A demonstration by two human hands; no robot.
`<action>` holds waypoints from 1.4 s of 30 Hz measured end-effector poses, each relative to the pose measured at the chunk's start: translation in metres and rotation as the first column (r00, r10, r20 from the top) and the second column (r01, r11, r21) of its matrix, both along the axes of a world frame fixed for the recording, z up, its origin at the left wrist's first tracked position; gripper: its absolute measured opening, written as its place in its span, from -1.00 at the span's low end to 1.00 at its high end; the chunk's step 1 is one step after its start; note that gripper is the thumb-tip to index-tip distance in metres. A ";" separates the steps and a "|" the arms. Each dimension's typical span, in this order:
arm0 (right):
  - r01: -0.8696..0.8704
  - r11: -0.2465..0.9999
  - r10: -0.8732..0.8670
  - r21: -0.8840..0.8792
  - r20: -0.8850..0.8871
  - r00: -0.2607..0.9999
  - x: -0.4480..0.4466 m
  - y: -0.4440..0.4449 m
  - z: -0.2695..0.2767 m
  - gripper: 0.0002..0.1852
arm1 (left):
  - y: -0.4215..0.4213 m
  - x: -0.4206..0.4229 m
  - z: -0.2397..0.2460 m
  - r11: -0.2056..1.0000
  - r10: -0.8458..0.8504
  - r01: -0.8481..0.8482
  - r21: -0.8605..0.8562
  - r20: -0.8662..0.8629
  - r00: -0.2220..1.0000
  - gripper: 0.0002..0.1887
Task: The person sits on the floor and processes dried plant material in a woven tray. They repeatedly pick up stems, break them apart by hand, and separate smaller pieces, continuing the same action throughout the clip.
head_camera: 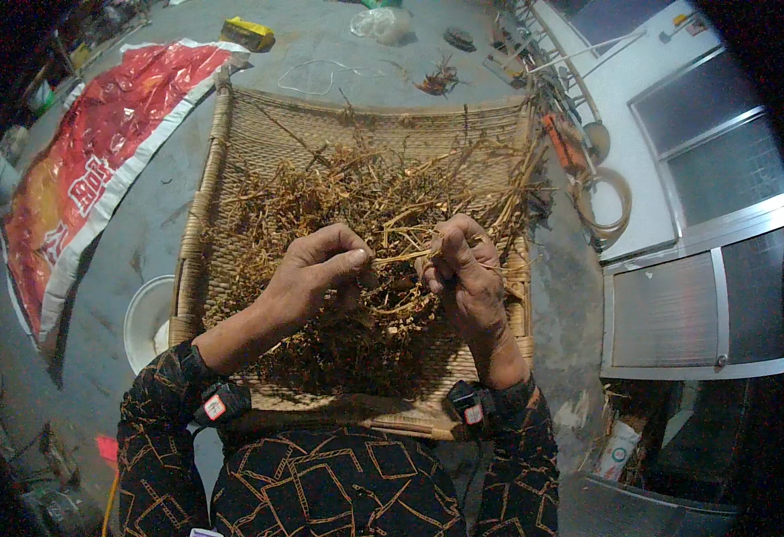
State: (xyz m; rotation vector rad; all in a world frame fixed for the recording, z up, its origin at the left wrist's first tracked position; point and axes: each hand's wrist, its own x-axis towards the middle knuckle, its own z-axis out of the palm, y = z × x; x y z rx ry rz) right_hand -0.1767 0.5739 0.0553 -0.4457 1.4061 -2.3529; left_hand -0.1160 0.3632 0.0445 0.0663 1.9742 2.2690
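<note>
Dried plant stalks with small leaves or pods (338,194) lie heaped on a woven wicker tray (284,111) in front of me. Both of my hands are over the middle of the heap. My left hand (328,265) pinches the end of a pale dry stem (402,258) between thumb and forefinger. The other end of that stem runs into my right hand (462,265), whose fingers are curled around it and other thin stems. The undersides of both hands are hidden.
A red plastic sheet (123,121) lies on the floor at left, near a white basin (138,322) beside the tray. A yellow packet (248,33) and clear plastic bag (380,24) lie beyond. At right are an orange object (564,144), a coiled hoop (610,201) and a cabinet (667,312).
</note>
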 end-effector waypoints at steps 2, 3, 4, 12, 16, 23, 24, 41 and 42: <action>-0.027 0.997 0.022 -0.066 -0.067 0.997 -0.004 0.005 0.006 -0.77 | -0.003 -0.002 0.001 0.997 0.067 -0.067 0.032 -0.004 0.998 -0.82; -0.003 0.998 -0.007 -0.067 -0.146 0.989 -0.011 0.014 0.014 -0.61 | -0.006 -0.003 0.002 0.993 0.102 -0.102 0.052 0.004 0.995 -0.81; 0.128 0.991 -0.109 0.045 -0.291 0.950 -0.018 0.024 0.022 -0.42 | -0.009 -0.003 0.003 0.990 0.142 -0.143 0.017 0.063 0.988 -0.88; 0.861 0.395 -0.600 0.320 -0.619 0.506 -0.055 0.199 0.066 -0.82 | -0.004 0.006 -0.005 0.783 -0.143 -0.244 -0.572 -0.547 0.825 -0.79; 0.821 -0.419 0.218 0.388 -0.834 0.506 -0.053 0.239 0.042 -0.48 | -0.003 0.006 -0.018 0.463 -0.411 -0.292 -0.837 -0.495 0.766 -0.60; 0.707 0.215 0.054 0.674 -0.731 0.680 -0.038 0.122 0.067 -0.64 | 0.003 0.008 -0.027 0.352 -0.563 -0.140 -0.925 -0.329 0.758 -0.57; 0.652 0.339 0.188 0.678 -0.728 0.659 -0.035 0.095 0.063 -0.67 | 0.003 0.009 -0.027 0.344 -0.570 -0.143 -0.928 -0.327 0.754 -0.57; -0.121 0.777 0.215 0.617 -0.079 0.974 -0.010 0.015 0.022 -0.78 | 0.013 0.002 0.007 0.809 -0.110 -0.234 -0.539 -0.531 0.840 -0.73; -0.132 0.797 0.211 0.590 -0.067 0.975 -0.006 0.013 0.024 -0.79 | 0.016 0.003 0.009 0.867 -0.076 -0.189 -0.461 -0.497 0.864 -0.73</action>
